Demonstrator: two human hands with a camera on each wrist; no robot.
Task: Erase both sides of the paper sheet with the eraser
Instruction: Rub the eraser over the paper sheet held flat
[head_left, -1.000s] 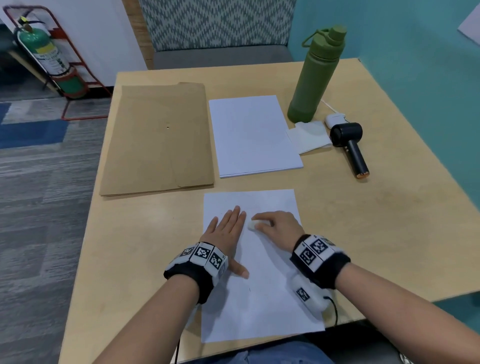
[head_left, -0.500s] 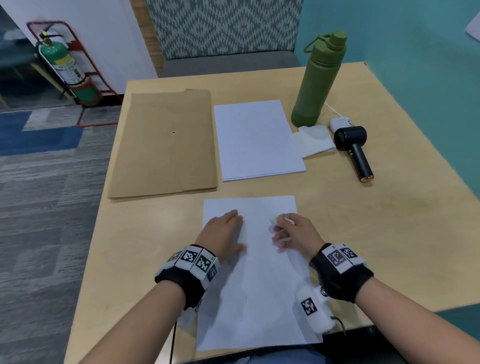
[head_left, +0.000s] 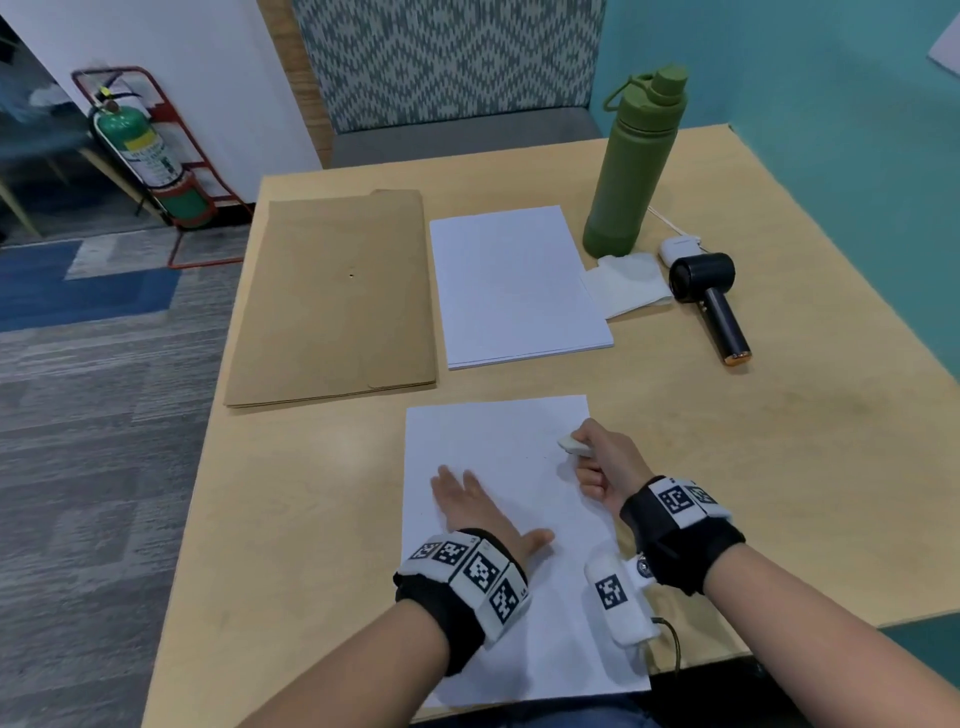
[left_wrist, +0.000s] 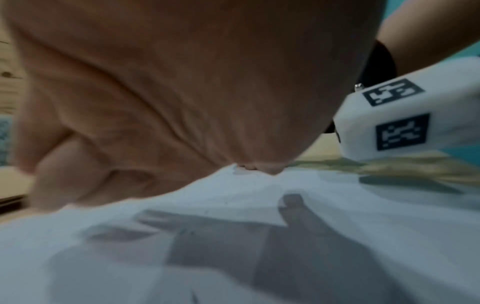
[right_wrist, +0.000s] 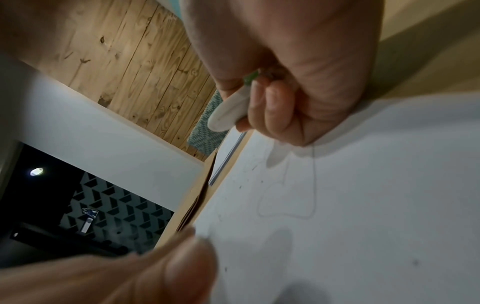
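Note:
A white paper sheet (head_left: 498, 467) lies on the wooden table (head_left: 779, 493) in front of me. My left hand (head_left: 470, 506) presses flat on its left half, fingers straight. Near the sheet's right edge my right hand (head_left: 597, 460) pinches a small white eraser (head_left: 571, 446), held just above the paper. In the right wrist view the eraser (right_wrist: 228, 112) sticks out of the curled fingers (right_wrist: 275, 107), and faint pencil lines (right_wrist: 288, 197) show on the sheet below. The left wrist view shows my palm (left_wrist: 182, 92) over the paper (left_wrist: 285, 257).
Farther back lie a brown envelope (head_left: 337, 296) and a stack of white paper (head_left: 519, 286). At the back right stand a green bottle (head_left: 631, 166), a tissue (head_left: 626, 283), a small white case (head_left: 679, 248) and a black handheld fan (head_left: 711, 301). Table edges run left and near me.
My right hand moved with the eraser from the sheet's upper middle to its right edge and lifted slightly. The left hand slid a little lower on the sheet and stays flat.

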